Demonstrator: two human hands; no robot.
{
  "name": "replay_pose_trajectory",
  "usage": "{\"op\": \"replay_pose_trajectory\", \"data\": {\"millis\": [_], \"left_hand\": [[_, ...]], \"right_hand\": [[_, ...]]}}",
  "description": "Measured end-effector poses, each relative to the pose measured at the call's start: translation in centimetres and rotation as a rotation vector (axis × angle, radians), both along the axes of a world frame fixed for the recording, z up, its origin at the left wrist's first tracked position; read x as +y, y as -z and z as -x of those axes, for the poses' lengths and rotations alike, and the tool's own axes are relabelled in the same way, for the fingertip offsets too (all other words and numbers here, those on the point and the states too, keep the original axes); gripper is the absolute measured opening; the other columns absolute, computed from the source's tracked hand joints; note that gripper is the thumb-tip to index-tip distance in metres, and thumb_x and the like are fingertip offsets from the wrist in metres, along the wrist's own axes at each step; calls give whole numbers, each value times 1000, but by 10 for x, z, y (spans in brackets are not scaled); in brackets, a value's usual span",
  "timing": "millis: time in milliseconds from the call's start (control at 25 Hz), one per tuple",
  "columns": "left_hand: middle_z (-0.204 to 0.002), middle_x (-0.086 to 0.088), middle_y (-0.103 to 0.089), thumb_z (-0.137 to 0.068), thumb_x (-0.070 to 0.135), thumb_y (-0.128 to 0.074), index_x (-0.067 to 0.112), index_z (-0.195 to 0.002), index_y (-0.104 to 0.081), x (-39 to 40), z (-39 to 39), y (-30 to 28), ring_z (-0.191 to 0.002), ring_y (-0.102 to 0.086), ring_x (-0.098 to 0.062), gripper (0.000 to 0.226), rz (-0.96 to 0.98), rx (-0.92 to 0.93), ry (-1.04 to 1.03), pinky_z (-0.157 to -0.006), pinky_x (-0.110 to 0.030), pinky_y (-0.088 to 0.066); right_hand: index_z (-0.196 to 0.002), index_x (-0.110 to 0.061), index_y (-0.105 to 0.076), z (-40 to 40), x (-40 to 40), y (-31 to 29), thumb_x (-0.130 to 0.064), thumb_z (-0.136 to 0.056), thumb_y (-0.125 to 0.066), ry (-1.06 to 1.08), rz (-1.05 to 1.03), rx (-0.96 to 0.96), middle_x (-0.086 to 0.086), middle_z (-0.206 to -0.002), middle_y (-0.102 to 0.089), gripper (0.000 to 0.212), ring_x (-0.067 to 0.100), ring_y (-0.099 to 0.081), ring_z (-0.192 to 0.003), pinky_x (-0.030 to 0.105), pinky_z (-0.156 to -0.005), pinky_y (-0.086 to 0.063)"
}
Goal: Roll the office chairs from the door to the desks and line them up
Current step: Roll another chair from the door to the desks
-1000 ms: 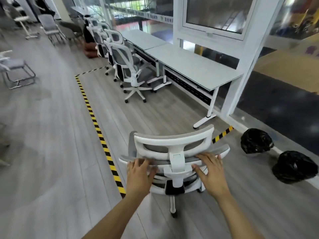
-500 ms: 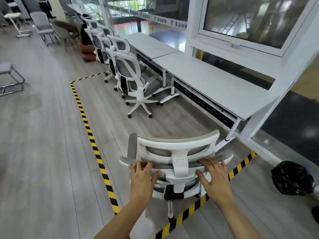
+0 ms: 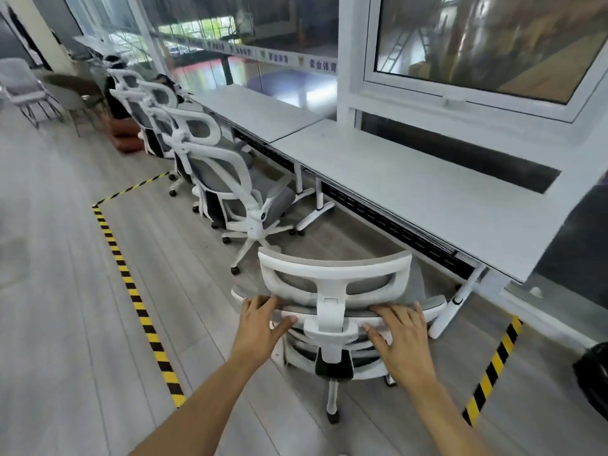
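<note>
A white office chair (image 3: pixel 334 274) with grey mesh stands right in front of me, its back towards me. My left hand (image 3: pixel 258 327) grips the top edge of its backrest on the left, my right hand (image 3: pixel 403 337) grips it on the right. The chair sits inside the taped floor area, close to the near end of the white desk (image 3: pixel 411 192). A row of several matching white chairs (image 3: pixel 223 182) stands along the desks further back, the nearest one just ahead of my chair.
Yellow-black floor tape (image 3: pixel 131 291) runs along the left and another strip (image 3: pixel 493 366) lies at the right. A second desk (image 3: pixel 256 110) continues the row under the glass wall. A black bag (image 3: pixel 595 376) lies at the far right. Grey visitor chairs (image 3: pixel 23 90) stand at back left.
The chair has rolled forward across the tape into the marked area, closer to the desk and the parked chairs. Both hands have stayed on the backrest.
</note>
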State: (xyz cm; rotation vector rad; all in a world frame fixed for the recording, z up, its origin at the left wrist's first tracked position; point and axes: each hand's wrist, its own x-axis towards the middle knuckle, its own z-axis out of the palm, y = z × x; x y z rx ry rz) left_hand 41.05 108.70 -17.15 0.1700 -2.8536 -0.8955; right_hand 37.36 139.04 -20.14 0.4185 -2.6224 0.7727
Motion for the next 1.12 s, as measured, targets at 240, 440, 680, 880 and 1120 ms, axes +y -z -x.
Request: {"op": "replay_pose_trajectory", "data": {"millis": [240, 440, 680, 880, 1120], "left_hand": [[-118, 6, -56, -85, 62, -58, 31, -115, -62, -75, 154, -1, -118, -42, -19, 43, -21, -8, 87, -99, -37, -41], [-120, 7, -55, -88, 61, -56, 34, -116, -60, -136, 252, 13, -118, -42, -21, 39, 37, 76, 157, -100, -38, -39], [-116, 0, -59, -86, 63, -55, 35, -116, -61, -224, 354, 10, -113, -45, -27, 42, 148, 64, 279, -96, -43, -43], [-122, -6, -57, -90, 59, -52, 30, -121, -59, -265, 382, 2, -115, -47, -32, 43, 104, 5, 310, -99, -50, -43], [-161, -16, -23, -87, 38, -65, 13, -155, -23, -273, 364, 2, -146, -21, -42, 83, 389, -82, 481, -117, -54, -25]], "right_hand": [[-119, -28, -64, 121, -77, -2, -52, -93, -47, 90, -10, -90, -9, -112, -60, 39, 17, -54, -115, 46, -123, -15], [-126, -30, -61, 198, -140, -4, -43, -97, -50, 160, -28, -122, -10, -121, -61, 34, 14, -51, -122, 41, -124, -14], [-130, -25, -61, 256, -234, -12, -35, -97, -55, 306, -25, -142, -5, -132, -59, 34, 17, -47, -129, 31, -124, -8], [-143, -21, -49, 274, -286, -15, -32, -95, -55, 324, -95, -249, 3, -149, -47, 50, 21, -32, -145, 41, -126, -11], [-151, -24, -36, 267, -311, -25, -27, -92, -54, 406, -116, -302, -1, -157, -36, 62, 19, -23, -150, 47, -124, -15]]}}
